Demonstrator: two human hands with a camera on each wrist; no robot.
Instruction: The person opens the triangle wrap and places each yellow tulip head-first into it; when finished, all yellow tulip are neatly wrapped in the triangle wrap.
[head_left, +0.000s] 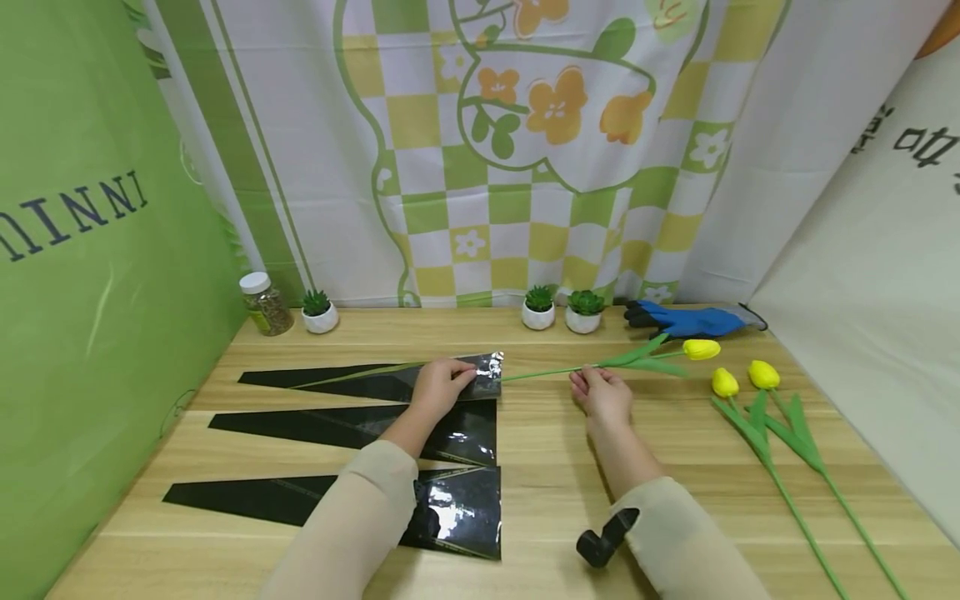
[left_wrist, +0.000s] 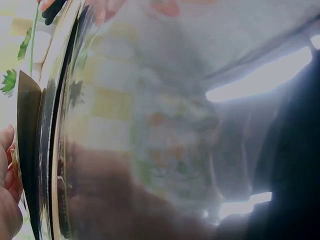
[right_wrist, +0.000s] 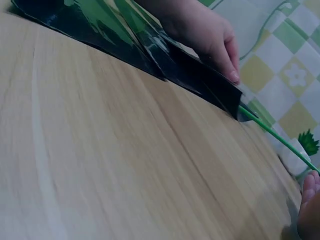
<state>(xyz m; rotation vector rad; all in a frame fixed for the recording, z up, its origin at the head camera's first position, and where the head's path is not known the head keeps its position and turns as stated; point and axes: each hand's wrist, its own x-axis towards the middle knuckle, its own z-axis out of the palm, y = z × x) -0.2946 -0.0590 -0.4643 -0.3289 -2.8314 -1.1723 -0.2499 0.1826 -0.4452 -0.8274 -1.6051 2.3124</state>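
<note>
My left hand pinches the wide end of the farthest black flower sleeve, lifting one layer at its mouth, as the right wrist view shows. With thumb and fingers my right hand pinches the green stem of a yellow tulip. The stem's lower end enters the sleeve's mouth, and the flower head points right. Two more black sleeves, a middle one and a near one, lie flat below it. In the left wrist view a glossy sleeve fills most of the picture.
Two yellow tulips lie at the right. Along the back stand a jar with a white lid, a small potted succulent and two more succulents. Blue gloves lie at the back right, before a patterned curtain.
</note>
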